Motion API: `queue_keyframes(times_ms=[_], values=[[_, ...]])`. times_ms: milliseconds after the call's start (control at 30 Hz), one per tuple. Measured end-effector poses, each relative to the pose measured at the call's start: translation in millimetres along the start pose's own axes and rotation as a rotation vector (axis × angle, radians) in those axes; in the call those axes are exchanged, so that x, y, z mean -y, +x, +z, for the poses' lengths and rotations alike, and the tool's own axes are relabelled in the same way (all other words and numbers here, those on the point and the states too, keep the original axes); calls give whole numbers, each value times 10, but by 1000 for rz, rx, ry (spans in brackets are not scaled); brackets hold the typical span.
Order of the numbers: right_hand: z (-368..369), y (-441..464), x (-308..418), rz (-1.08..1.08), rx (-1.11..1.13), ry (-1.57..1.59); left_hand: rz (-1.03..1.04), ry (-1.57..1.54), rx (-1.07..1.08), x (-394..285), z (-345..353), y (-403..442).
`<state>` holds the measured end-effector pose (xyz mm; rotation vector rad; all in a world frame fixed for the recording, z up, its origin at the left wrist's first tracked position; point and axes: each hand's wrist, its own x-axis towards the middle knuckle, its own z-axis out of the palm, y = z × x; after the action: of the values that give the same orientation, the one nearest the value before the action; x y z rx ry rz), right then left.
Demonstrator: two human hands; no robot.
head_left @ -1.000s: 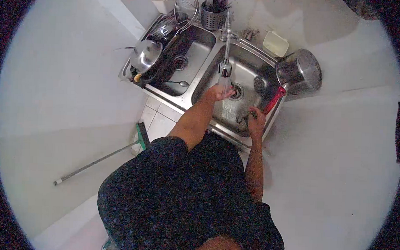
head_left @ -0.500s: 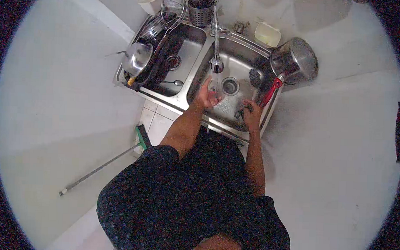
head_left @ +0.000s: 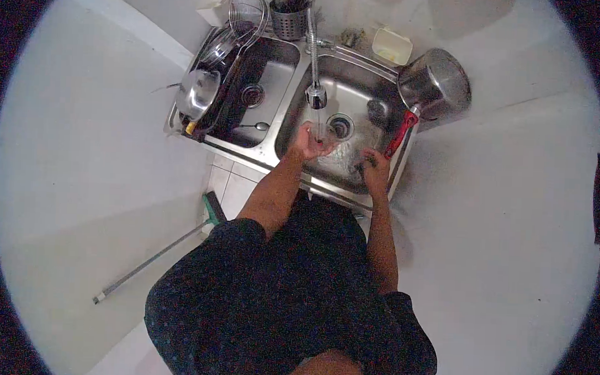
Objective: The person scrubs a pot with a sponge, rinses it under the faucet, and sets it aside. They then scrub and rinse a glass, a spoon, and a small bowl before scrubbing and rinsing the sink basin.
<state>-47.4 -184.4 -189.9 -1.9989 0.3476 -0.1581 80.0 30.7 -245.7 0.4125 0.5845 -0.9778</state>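
Observation:
My left hand (head_left: 309,143) is palm up in the right sink basin (head_left: 347,80), fingers apart, under the faucet head (head_left: 316,97). Water runs from the faucet onto the palm and fingers, and I make out nothing solid in it. Further right, near the basin's front right corner, my right hand (head_left: 376,169) has its fingers curled around a small dark thing, too unclear to name. The drain (head_left: 340,126) lies between and just beyond the hands. A dark round patch (head_left: 377,109) shows toward the basin's back right.
A pot (head_left: 436,85) with a red handle (head_left: 401,133) stands at the right rim. The left basin holds a steel bowl (head_left: 199,95), a strainer (head_left: 247,17) and a spoon (head_left: 261,126). Behind are a utensil holder (head_left: 288,23) and a pale tray (head_left: 391,46). A green-headed broom (head_left: 214,209) leans at left.
The view has shifted slightly, so the sink sits a little further left. My left hand has turned flatter under the stream, and water now spreads over the basin floor. My right hand barely moved.

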Motion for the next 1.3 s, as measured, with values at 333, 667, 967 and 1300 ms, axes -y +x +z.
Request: queue_keyframes(times_ms=[333,667,967,1300], values=[[-31,22,79,8,14,-27,0,-118,34,-53,-14,20],[18,14,127,-8,15,4,73,197,-94,-28,-311,306],[112,18,-196,16,19,39,65,120,-478,84,-495,684],[136,19,-97,114,36,103,-5,336,174,-26,-1254,1098]])
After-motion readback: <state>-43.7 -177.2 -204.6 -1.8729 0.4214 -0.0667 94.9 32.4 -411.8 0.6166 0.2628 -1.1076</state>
